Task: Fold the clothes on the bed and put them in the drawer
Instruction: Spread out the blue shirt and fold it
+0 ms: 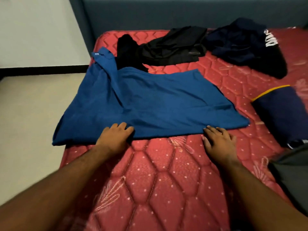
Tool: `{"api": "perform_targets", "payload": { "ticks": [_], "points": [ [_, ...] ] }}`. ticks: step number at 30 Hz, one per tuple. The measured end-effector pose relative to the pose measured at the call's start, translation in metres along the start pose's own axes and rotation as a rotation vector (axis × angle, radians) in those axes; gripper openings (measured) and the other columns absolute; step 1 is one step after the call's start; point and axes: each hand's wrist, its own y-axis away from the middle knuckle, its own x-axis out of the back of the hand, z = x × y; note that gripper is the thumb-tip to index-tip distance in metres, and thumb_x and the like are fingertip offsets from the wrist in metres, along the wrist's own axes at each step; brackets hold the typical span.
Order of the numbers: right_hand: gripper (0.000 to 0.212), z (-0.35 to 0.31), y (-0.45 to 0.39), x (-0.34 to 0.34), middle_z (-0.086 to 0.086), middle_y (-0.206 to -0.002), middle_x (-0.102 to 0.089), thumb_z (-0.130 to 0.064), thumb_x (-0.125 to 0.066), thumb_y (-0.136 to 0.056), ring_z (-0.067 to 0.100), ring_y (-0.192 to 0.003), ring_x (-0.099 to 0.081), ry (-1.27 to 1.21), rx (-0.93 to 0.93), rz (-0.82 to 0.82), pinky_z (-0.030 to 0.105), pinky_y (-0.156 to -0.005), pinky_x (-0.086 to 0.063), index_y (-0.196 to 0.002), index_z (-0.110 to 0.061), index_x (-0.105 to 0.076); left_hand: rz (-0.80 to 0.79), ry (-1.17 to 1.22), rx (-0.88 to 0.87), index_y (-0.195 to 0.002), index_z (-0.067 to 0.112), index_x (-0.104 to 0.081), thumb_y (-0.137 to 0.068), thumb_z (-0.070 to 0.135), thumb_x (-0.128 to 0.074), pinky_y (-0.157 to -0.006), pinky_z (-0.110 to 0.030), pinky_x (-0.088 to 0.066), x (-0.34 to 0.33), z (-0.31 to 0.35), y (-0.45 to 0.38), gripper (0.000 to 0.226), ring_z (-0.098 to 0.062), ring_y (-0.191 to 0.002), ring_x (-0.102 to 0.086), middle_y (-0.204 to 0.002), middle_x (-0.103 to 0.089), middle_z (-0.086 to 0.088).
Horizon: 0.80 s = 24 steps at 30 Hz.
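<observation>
A blue shirt lies spread flat on the red mattress, its left side hanging over the bed's edge. My left hand is at the shirt's near hem, fingers curled onto the fabric edge. At the hem's right part, my right hand lies flat on the mattress, its fingertips touching the cloth. Behind the blue shirt lies a crumpled black garment. A dark navy garment with white lettering is heaped at the back right.
A folded navy piece with a yellow stripe sits at the right edge, with grey cloth below it. The padded dark headboard runs along the back. Pale floor lies left of the bed.
</observation>
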Motion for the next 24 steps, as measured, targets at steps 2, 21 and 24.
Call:
{"api": "perform_targets", "payload": {
  "ticks": [2, 21, 24],
  "points": [
    [0.035, 0.007, -0.003, 0.0, -0.005, -0.134, -0.057, -0.034, -0.059, -0.09, 0.029, -0.114, -0.05, -0.013, -0.117, 0.047, 0.044, -0.091, -0.034, -0.123, -0.023, -0.062, 0.044, -0.031, -0.007, -0.114, 0.024, -0.054, -0.074, 0.028, -0.062, -0.069, -0.04, -0.049, -0.001, 0.008, -0.002, 0.041, -0.028, -0.092, -0.059, -0.101, -0.055, -0.002],
    [0.049, 0.067, -0.045, 0.014, 0.01, -0.14, -0.052, 0.006, -0.046, -0.083, 0.025, -0.131, -0.047, -0.383, -0.263, -0.002, 0.031, -0.111, -0.031, -0.128, -0.008, -0.06, 0.144, 0.04, -0.017, -0.136, 0.014, -0.049, -0.087, 0.021, -0.06, -0.082, -0.044, -0.056, -0.005, 0.071, -0.029, 0.051, -0.025, -0.119, -0.059, -0.137, -0.055, -0.005],
    [0.042, 0.067, -0.024, 0.037, 0.014, -0.131, -0.059, 0.003, -0.046, -0.085, 0.033, -0.12, -0.055, -0.303, -0.278, -0.023, 0.04, -0.101, -0.041, -0.122, -0.007, -0.063, -0.038, 0.034, 0.031, -0.151, 0.018, -0.023, -0.098, 0.025, -0.041, -0.106, -0.044, -0.039, -0.004, 0.094, -0.012, 0.057, -0.024, -0.143, -0.031, -0.158, -0.025, -0.001]
  ]
}}
